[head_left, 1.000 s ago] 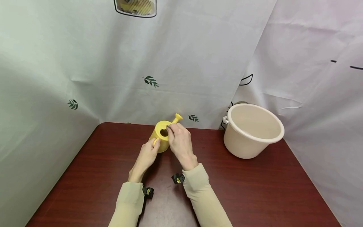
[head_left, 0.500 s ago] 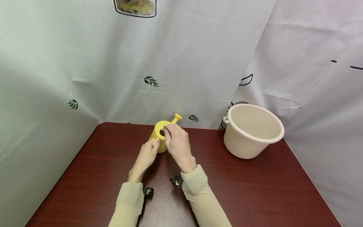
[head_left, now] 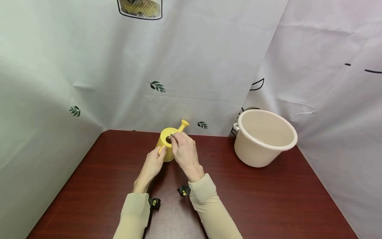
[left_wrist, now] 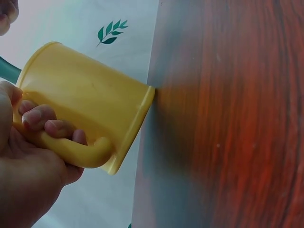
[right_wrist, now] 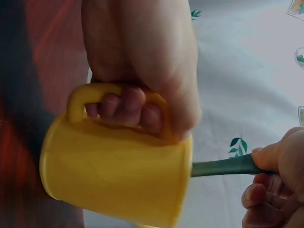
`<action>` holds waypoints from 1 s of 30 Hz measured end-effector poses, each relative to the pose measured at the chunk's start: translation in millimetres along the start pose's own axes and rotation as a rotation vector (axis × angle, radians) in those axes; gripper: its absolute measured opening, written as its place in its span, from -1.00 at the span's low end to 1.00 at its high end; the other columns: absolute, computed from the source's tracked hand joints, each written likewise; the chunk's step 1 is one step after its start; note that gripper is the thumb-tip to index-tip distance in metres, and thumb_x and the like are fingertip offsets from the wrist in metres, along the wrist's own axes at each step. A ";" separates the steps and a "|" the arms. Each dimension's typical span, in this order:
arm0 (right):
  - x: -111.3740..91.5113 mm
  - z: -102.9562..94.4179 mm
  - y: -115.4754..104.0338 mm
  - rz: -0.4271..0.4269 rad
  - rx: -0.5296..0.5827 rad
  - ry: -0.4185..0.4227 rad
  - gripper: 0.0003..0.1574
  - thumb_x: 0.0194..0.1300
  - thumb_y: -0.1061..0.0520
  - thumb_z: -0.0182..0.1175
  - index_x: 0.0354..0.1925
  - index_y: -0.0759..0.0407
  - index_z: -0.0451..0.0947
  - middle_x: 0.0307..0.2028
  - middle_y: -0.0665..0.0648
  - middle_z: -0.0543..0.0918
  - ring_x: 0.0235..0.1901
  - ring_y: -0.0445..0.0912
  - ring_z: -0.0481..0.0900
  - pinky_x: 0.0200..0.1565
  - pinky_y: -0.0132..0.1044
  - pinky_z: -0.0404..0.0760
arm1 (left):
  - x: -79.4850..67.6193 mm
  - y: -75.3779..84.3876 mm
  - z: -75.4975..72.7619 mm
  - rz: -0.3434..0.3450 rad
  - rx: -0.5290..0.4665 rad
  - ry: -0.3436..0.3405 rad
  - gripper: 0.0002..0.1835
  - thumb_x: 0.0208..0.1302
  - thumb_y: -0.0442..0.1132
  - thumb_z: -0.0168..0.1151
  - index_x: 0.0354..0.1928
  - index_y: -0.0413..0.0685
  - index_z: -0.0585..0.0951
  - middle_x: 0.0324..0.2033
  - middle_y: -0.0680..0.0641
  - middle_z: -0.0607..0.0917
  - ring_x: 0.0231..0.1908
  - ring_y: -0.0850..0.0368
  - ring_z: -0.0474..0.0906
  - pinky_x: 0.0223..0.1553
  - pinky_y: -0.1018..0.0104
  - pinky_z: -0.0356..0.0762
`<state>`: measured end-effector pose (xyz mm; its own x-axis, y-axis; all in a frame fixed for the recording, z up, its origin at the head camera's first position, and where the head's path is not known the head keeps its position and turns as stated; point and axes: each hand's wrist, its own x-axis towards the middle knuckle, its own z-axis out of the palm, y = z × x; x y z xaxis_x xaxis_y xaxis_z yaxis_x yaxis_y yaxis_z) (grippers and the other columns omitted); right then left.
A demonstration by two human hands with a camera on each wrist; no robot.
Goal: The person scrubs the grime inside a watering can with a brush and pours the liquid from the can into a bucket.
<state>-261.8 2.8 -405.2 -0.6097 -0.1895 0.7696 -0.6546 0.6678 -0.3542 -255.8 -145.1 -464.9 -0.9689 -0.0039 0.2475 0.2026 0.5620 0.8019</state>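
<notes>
A yellow watering can (head_left: 168, 155) stands near the table's far edge in the head view, its round opening facing up and its spout pointing away to the right. My left hand (head_left: 153, 164) grips the can's handle, fingers curled through the loop in both wrist views. At the opening, my right hand (head_left: 185, 152) pinches a slim tool with a dark green handle (right_wrist: 223, 166). The tool's lower end is hidden inside the can. In the left wrist view the can's body (left_wrist: 88, 95) leans, its base rim close to the table; whether it touches I cannot tell.
A cream bucket (head_left: 259, 154) stands at the table's back right. The dark red wooden table (head_left: 253, 205) ends at a white sheet wall (head_left: 203, 66) with printed leaves. Black wrist straps (head_left: 154, 203) sit at both cuffs.
My right hand has shifted a little left over the can's opening with the dark green tool. The left hand keeps its grip on the can. The head view has turned slightly.
</notes>
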 end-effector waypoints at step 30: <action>-0.9 -2.6 2.8 0.008 0.005 0.027 -0.90 0.37 0.22 0.21 -0.31 0.19 0.64 -0.41 0.10 0.59 -0.46 -0.08 0.57 -0.39 -0.27 0.57 | -0.3 4.3 -0.2 0.009 0.008 -0.017 -0.59 0.52 -0.09 -0.03 -0.55 -0.04 0.29 -0.65 0.02 0.25 -0.62 0.12 0.19 -0.53 0.28 0.21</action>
<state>-261.9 6.7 -405.5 -0.6030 -0.1643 0.7806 -0.6520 0.6653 -0.3637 -254.6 -142.8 -461.4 -0.9694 0.0152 0.2451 0.2100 0.5687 0.7953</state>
